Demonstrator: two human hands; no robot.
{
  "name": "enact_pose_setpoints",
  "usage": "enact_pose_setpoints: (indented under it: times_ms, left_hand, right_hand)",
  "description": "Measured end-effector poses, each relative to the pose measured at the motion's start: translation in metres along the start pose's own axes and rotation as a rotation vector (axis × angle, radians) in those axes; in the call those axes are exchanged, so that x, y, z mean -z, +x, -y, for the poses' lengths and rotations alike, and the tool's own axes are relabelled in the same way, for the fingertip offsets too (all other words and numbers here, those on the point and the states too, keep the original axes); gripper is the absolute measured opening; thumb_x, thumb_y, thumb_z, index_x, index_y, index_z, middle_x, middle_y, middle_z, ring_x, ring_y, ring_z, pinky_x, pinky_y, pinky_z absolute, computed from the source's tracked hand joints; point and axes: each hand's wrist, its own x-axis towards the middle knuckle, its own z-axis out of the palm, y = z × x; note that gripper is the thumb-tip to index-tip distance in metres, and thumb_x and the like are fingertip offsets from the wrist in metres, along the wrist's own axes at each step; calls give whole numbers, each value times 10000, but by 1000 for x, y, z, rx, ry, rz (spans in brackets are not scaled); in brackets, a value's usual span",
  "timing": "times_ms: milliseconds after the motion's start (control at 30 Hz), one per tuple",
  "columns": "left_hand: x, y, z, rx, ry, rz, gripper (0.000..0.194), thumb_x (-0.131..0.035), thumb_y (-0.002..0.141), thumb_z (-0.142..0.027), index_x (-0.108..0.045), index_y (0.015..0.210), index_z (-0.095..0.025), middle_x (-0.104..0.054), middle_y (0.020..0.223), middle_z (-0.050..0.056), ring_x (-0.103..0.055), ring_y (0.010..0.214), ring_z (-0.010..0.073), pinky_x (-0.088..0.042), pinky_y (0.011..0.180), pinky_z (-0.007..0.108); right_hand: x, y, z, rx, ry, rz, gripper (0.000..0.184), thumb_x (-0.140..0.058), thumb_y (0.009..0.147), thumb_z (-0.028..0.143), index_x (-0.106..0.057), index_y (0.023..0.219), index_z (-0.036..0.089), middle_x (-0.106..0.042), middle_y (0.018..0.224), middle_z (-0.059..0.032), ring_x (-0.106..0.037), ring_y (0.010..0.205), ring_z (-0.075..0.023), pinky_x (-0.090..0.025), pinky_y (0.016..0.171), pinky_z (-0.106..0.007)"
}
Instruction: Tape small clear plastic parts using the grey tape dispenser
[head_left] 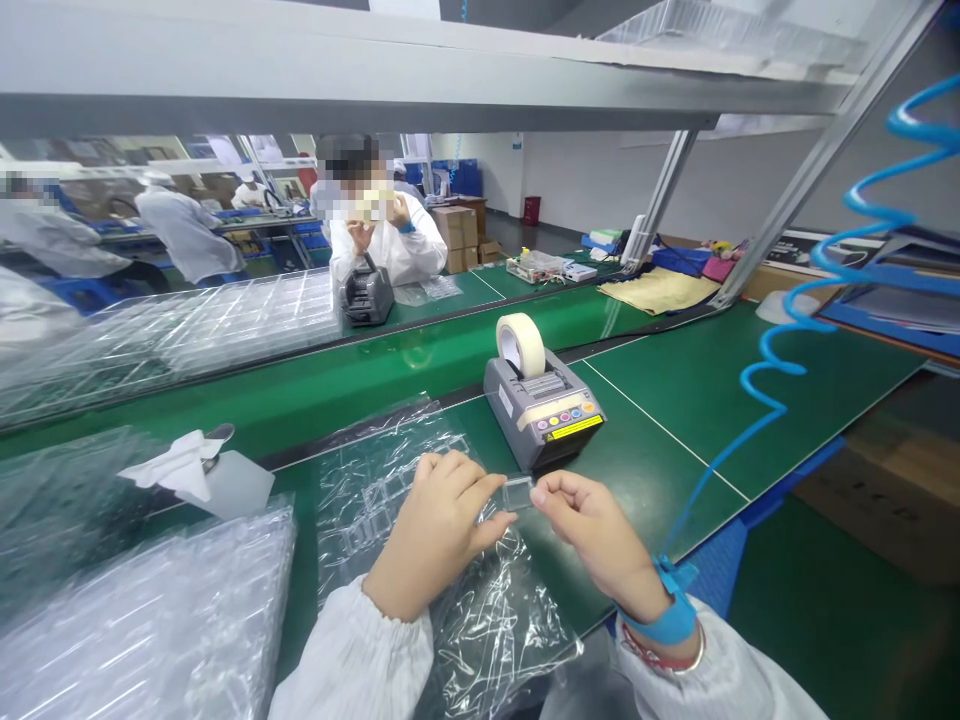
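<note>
Between my two hands is a small clear rectangular plastic piece (517,493). My right hand (589,520) pinches its right edge between thumb and fingers. The thumb and fingers of my left hand (450,525) reach its left side, spread apart around that corner. Below my hands lies a crinkled clear plastic bag (510,630), and several similar clear frames (382,500) rest on plastic film to the left. Just beyond my hands stands a grey tape dispenser (544,410) carrying a roll of cream tape (521,343).
Stacked clear trays (150,610) fill the lower left, with a white cloth (176,465) behind them. A blue coiled hose (780,365) hangs at the right, joined to my wrist strap (671,610). A shelf (420,75) spans overhead. Across the bench sits a co-worker (412,240).
</note>
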Motion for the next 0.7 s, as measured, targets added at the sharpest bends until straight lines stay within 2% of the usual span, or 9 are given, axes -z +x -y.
enact_pose_setpoints:
  times_ms: [533, 700]
  left_hand:
    - [0, 1, -2, -10, 26, 22, 237, -591, 821, -305, -577, 1005, -156, -602, 809, 31, -479, 779, 185, -325, 676, 347]
    - [1, -1, -2, -1, 11, 47, 239, -601, 815, -308, -572, 1003, -163, -593, 808, 18, -477, 777, 181, -318, 680, 343]
  right_hand:
    - [-1, 0, -4, 55, -190, -89, 259, -551, 791, 436, -513, 700, 196, -291, 513, 79, -260, 490, -98, -234, 469, -241]
    - [8, -4, 1, 67, -261, -103, 232, -555, 792, 416, -446, 779, 212, -258, 501, 107, -262, 469, -91, -241, 454, -219]
